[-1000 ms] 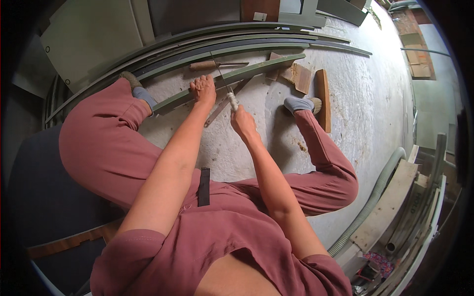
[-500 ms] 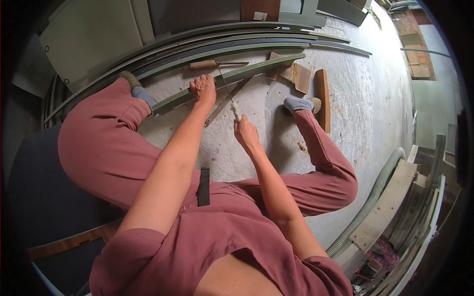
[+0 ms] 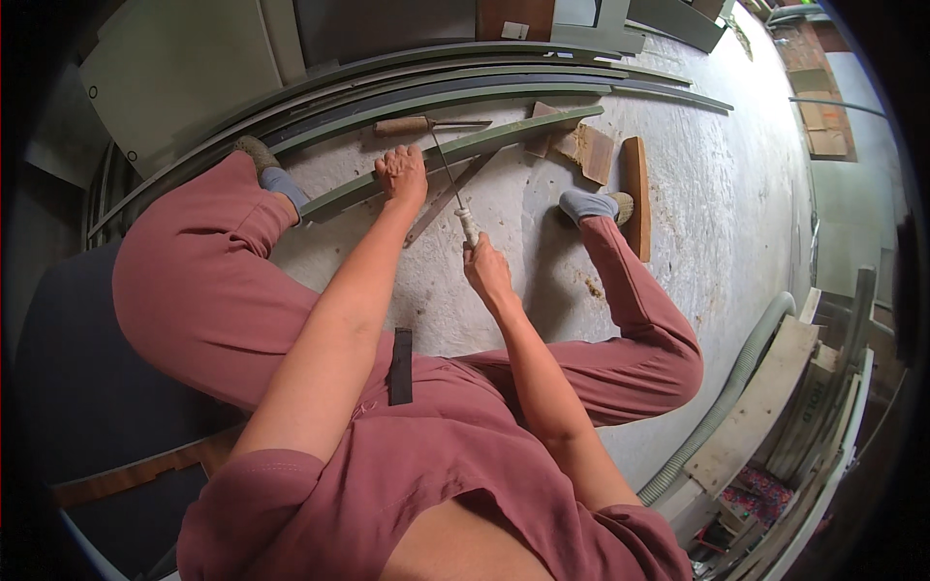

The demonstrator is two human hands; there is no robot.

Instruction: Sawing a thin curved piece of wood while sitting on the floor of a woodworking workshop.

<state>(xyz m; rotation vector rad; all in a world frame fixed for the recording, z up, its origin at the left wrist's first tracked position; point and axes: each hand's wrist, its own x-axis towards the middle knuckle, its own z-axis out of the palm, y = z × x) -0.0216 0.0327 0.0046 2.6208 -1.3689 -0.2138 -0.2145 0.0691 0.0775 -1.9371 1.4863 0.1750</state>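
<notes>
My left hand [image 3: 402, 174] is closed over a long green strip [image 3: 339, 200] lying at a slant on the floor. In my right hand [image 3: 488, 271] is a thin-bladed hand tool [image 3: 467, 228] with a whitish handle, its fingers wrapped round the lower end. The tool's narrow metal blade crosses the strip just right of my left hand. Beyond the strip lies a wooden-handled tool [image 3: 401, 126] with a thin metal shaft. A flat, narrow bar [image 3: 455, 196] passes beneath the strip, partly hidden by it.
Several long strips [image 3: 436, 87] lie side by side at the back. Broken board pieces [image 3: 585, 153] and a brown wooden block [image 3: 635, 194] lie near my right foot [image 3: 591, 205]. At the right are a ribbed hose [image 3: 727, 397] and stacked boards [image 3: 760, 402].
My right hand has drawn the white-handled tool slightly toward me. My left hand keeps its place on the strip.
</notes>
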